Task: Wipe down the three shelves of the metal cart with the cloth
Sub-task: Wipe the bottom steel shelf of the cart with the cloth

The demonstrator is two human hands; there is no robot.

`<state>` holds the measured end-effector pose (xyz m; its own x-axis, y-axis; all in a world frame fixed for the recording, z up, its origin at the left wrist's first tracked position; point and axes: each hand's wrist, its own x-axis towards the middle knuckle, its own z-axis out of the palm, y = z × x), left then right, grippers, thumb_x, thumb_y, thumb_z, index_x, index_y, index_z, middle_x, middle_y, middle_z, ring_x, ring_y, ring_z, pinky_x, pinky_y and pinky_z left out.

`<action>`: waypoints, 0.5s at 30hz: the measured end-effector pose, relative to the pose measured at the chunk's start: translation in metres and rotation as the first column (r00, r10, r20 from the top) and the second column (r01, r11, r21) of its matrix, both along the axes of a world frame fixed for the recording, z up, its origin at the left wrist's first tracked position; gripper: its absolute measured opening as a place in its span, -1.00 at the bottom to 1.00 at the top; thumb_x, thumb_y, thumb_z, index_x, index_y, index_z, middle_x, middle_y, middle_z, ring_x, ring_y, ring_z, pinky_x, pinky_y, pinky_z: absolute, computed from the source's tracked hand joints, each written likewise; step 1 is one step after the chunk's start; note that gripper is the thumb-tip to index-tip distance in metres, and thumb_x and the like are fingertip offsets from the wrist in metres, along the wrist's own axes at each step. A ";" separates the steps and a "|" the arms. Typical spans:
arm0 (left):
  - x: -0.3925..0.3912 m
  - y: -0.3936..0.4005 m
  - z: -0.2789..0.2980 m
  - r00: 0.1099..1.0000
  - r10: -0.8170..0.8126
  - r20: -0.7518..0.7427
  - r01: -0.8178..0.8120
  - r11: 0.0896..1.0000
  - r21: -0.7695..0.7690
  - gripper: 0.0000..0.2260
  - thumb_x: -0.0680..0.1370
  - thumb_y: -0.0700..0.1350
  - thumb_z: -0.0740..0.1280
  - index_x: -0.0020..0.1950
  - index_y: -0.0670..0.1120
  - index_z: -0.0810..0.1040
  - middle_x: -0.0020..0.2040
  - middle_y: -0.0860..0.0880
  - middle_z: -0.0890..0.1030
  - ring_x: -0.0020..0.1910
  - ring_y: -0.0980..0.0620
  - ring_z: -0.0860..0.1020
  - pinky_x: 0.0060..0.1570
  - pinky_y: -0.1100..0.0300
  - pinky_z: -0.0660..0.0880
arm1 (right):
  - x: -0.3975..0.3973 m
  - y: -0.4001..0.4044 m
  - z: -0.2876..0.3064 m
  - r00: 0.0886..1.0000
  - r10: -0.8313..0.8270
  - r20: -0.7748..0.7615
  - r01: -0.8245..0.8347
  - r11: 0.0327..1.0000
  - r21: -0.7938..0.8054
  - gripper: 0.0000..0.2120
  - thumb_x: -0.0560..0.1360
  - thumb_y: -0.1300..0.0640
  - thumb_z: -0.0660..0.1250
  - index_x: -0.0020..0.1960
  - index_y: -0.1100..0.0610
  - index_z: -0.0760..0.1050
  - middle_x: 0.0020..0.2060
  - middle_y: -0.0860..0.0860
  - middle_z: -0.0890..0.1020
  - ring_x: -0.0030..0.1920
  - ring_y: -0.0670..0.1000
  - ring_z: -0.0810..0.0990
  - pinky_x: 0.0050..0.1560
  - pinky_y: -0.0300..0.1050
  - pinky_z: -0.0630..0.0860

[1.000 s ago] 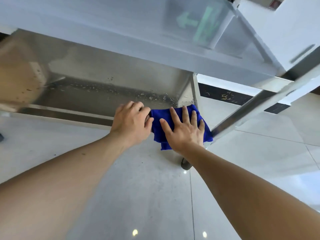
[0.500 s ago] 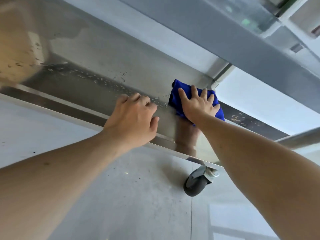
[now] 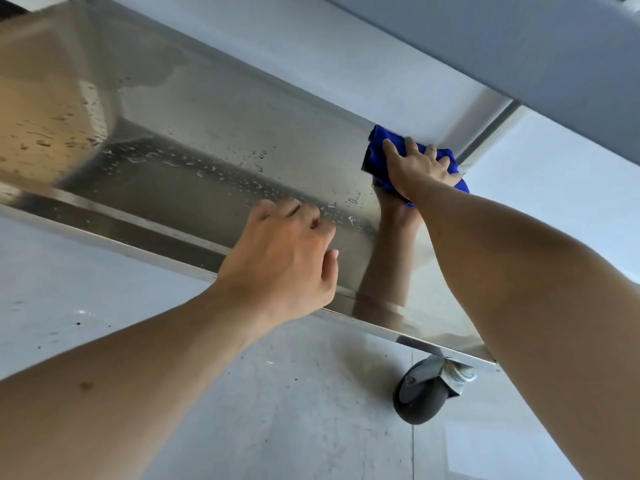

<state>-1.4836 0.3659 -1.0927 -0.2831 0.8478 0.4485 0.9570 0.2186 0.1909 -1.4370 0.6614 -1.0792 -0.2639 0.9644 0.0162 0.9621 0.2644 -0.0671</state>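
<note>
The bottom shelf [image 3: 214,140] of the metal cart is a shiny steel tray with water drops along its floor. My right hand [image 3: 420,169] presses a blue cloth [image 3: 375,155] flat into the shelf's far right corner, fingers spread over it. My left hand [image 3: 280,261] rests on the shelf's near rim, fingers curled loosely over the edge, holding nothing. The shelf above [image 3: 519,46] crosses the top right of the view.
A grey caster wheel [image 3: 420,396] sits under the cart's near right corner on the pale tiled floor [image 3: 277,393]. An upright cart post [image 3: 485,133] rises at the far right corner beside the cloth.
My right hand has pushed the cloth from the near right edge into the shelf's far right corner. My left hand has stayed on the near rim. The view has dropped closer to the bottom shelf.
</note>
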 end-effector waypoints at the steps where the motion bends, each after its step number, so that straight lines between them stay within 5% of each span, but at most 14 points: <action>1: 0.000 0.000 0.000 1.000 -0.006 0.000 0.006 1.000 0.003 -0.77 0.47 0.05 0.17 -0.20 -0.05 0.53 -0.22 -0.03 0.56 -0.16 -0.07 0.50 -0.09 -0.06 0.43 | 0.000 -0.001 0.000 1.000 0.000 0.003 0.000 1.000 -0.007 -0.29 0.44 -0.45 -0.16 0.49 -0.23 0.25 0.52 0.08 0.29 0.53 0.28 0.15 0.41 0.41 0.06; 9: 0.002 -0.002 0.004 1.000 -0.005 0.026 0.006 1.000 -0.022 -0.76 0.45 0.04 0.16 -0.21 -0.06 0.53 -0.21 -0.02 0.56 -0.11 -0.07 0.49 -0.06 -0.06 0.45 | -0.018 -0.049 -0.004 0.986 0.166 0.006 -0.166 0.986 0.004 -0.34 0.43 -0.45 -0.18 0.44 -0.29 0.26 0.48 0.05 0.34 0.48 0.25 0.20 0.26 0.34 0.14; 15: 0.003 -0.003 0.007 0.988 0.022 0.155 -0.026 0.999 0.028 -0.71 0.44 -0.01 0.12 -0.11 -0.10 0.59 -0.16 -0.04 0.60 0.00 -0.07 0.48 0.06 -0.03 0.44 | -0.018 -0.095 -0.005 0.966 0.260 0.002 -0.260 0.966 -0.015 -0.33 0.47 -0.44 -0.18 0.52 -0.28 0.15 0.57 0.03 0.22 0.53 0.24 0.12 0.36 0.38 0.09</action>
